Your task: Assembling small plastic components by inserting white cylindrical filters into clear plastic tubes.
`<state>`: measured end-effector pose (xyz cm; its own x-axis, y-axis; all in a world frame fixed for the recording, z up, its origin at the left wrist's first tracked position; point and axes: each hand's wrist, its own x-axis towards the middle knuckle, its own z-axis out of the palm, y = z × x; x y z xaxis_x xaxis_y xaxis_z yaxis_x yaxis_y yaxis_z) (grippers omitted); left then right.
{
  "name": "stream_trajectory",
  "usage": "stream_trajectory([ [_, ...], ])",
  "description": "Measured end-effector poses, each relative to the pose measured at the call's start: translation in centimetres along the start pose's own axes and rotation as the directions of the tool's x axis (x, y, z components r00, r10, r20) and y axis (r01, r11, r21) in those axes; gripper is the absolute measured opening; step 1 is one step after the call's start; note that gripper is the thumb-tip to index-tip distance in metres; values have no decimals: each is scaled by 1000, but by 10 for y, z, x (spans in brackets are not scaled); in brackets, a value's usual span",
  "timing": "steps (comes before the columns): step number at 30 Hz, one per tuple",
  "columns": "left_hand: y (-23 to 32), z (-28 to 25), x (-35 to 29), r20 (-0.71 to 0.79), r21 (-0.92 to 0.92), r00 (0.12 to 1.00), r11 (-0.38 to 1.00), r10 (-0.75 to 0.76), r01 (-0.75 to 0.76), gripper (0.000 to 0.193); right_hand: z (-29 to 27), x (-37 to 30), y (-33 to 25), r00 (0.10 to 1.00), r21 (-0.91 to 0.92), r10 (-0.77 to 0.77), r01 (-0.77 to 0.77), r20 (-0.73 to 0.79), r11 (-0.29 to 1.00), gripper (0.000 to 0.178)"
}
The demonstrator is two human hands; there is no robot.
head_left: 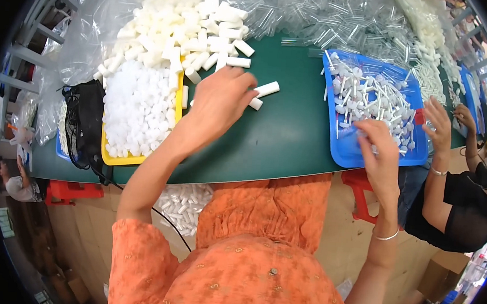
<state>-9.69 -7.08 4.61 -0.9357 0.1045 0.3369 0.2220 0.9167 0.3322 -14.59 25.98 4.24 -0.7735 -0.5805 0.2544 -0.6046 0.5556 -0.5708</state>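
Left hand (222,97) over the green table (290,132), curled beside 2 loose white cylinders (268,90); whether it grasps either cannot be told. Right hand (380,142), blurred, above the near part of the blue tray (345,153) of white sticks (371,99); its grip is likewise unclear. Hazards: a nudge could set a cylinder rolling; a wrist catching the tray could spill sticks.

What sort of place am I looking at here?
Most likely a small-parts assembly workshop: white cylinders heaped on a green table, a blue tray of pale stemmed parts, and a co-worker on the right.
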Motion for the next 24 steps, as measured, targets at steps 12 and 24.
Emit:
stream_trajectory([
  [12,59,1,-20,330,-431,944,887,-17,167,17,84,-48,-58,884,985,467,85,-6,-149,23],
  [24,76,25,-89,322,-625,943,730,-81,276,20,125,-61,-74,856,955,438,-192,275,-224,20],
])
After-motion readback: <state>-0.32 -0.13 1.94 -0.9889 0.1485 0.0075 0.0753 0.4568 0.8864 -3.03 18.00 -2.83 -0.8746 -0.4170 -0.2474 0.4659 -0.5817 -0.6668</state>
